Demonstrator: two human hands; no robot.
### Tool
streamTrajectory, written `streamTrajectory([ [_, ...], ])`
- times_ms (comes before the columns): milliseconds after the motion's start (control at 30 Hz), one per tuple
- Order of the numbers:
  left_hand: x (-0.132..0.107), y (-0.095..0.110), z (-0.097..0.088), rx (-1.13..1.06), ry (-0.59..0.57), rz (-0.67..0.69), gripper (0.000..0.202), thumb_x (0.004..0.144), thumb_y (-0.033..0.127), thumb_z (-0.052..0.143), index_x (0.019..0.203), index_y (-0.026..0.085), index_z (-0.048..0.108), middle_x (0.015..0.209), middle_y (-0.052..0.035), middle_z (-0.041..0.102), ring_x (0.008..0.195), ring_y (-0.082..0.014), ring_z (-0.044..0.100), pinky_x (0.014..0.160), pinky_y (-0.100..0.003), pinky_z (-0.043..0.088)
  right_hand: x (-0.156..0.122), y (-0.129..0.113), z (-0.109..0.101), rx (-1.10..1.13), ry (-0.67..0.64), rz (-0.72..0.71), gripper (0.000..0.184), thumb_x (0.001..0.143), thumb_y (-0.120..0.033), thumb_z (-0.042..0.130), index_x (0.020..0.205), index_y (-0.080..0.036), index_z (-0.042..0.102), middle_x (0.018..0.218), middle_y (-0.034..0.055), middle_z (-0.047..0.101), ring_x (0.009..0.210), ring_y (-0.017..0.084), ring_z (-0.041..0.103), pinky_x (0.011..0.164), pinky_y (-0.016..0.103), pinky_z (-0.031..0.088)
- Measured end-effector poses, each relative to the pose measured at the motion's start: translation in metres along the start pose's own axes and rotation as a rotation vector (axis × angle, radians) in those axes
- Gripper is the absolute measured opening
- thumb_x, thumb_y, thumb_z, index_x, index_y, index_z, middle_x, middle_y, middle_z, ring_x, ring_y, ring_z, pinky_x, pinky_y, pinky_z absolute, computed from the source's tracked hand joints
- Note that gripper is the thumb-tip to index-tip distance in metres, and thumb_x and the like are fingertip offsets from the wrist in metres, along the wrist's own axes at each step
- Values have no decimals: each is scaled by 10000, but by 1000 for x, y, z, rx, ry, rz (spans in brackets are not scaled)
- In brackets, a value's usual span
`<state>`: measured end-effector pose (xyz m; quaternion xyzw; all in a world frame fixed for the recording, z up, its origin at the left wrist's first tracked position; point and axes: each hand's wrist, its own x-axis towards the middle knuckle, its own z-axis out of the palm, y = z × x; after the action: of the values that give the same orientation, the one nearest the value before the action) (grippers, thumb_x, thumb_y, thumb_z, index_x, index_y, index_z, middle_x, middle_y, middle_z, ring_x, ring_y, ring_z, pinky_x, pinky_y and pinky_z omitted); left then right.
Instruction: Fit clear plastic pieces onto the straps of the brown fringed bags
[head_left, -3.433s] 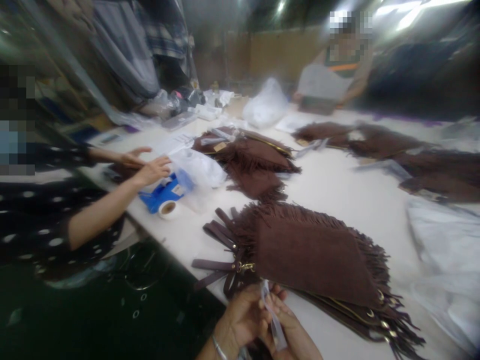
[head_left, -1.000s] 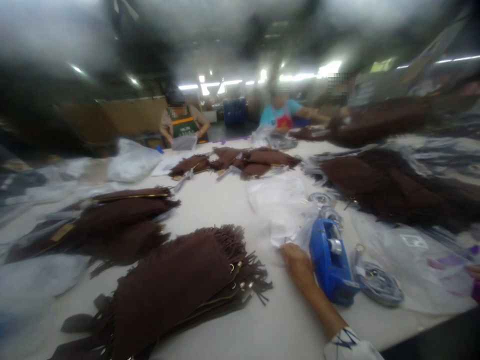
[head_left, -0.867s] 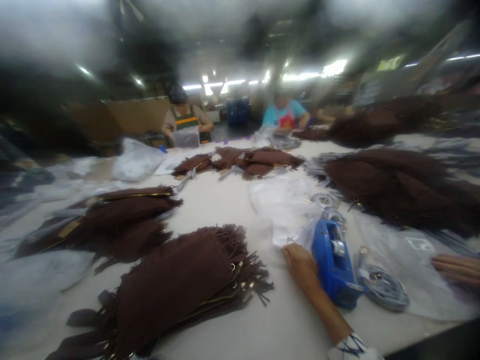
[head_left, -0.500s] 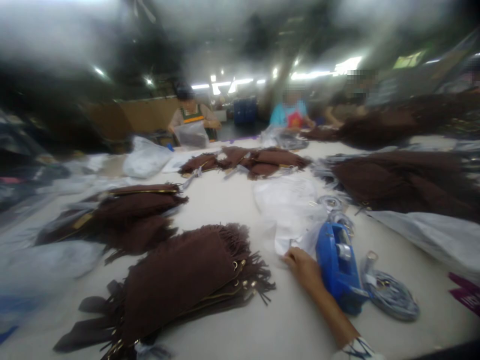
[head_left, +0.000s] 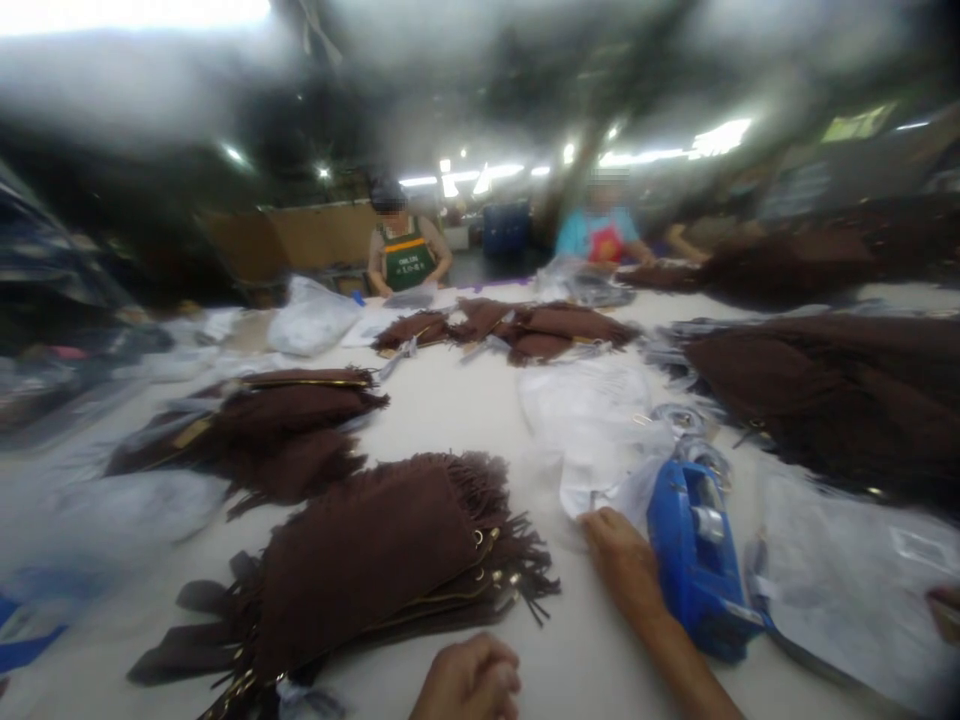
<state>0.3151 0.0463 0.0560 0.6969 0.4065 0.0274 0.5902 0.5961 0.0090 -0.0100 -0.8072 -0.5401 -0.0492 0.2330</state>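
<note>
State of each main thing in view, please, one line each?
White plastic: lying flat, wrinkled
Right hand: fingertips at its edge, grip unclear
Left hand: fingers curled, contents unclear
Blue dispenser: upright
Near brown pouches: stacked, fringes spread
Left brown pouches: heaped loosely
Far brown pouches: clustered
Clear bag: spread out
Far white bag: bulging

The person's left hand [head_left: 472,680] is cut off at the wrist by the bottom edge, and its curled fingers hide the palm. Blur at the right hand's [head_left: 622,570] fingertips obscures whether they pinch the white plastic [head_left: 581,400]; its forearm leaves the frame below. Another person's hand [head_left: 946,612] is mostly lost past the right edge. The fringed stack's [head_left: 367,560] lower layers are largely covered, and the apron's [head_left: 409,262] smaller lettering is unreadable.
</note>
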Motion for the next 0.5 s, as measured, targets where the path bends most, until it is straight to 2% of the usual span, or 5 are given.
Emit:
streamTrajectory([
  [100, 57, 30, 16, -274, 90, 104, 330, 884, 415, 461, 860, 122, 612, 792, -74, 684, 636, -141, 628, 555, -227, 451, -7, -7, -10, -65, 28, -1, 230, 956, -253, 411, 844, -212, 608, 859, 66, 613, 867, 232, 569, 755, 321, 385],
  [167, 97, 51, 27, -321, 84, 6, 354, 879, 440, 441, 833, 120, 585, 801, -92, 681, 504, -120, 590, 426, -211, 379, -13, -8, -16, -118, 48, 1, 196, 951, -239, 432, 852, -212, 599, 866, 66, 613, 864, 235, 568, 748, 323, 388],
  [267, 147, 77, 42, -321, 29, -69, 379, 908, 424, 389, 758, 121, 560, 656, -74, 659, 396, -112, 539, 379, -216, 341, -18, -5, -20, -154, 54, -5, 133, 922, -180, 471, 912, -213, 600, 908, 70, 621, 877, 239, 573, 738, 320, 403],
  [367, 180, 88, 53, -308, -35, -142, 348, 906, 349, 447, 659, 124, 544, 545, -50, 620, 375, -114, 525, 372, -222, 337, -20, -1, -21, -149, 55, -24, 175, 888, -130, 494, 996, -210, 606, 967, 87, 628, 906, 255, 571, 768, 336, 421],
  [500, 198, 88, 57, -264, -41, -191, 289, 844, 241, 613, 591, 143, 511, 469, 57, 514, 365, -65, 434, 376, -191, 309, -21, 1, -21, -62, 20, -51, 248, 883, -115, 471, 1051, -220, 620, 989, 94, 636, 911, 266, 581, 783, 363, 447],
])
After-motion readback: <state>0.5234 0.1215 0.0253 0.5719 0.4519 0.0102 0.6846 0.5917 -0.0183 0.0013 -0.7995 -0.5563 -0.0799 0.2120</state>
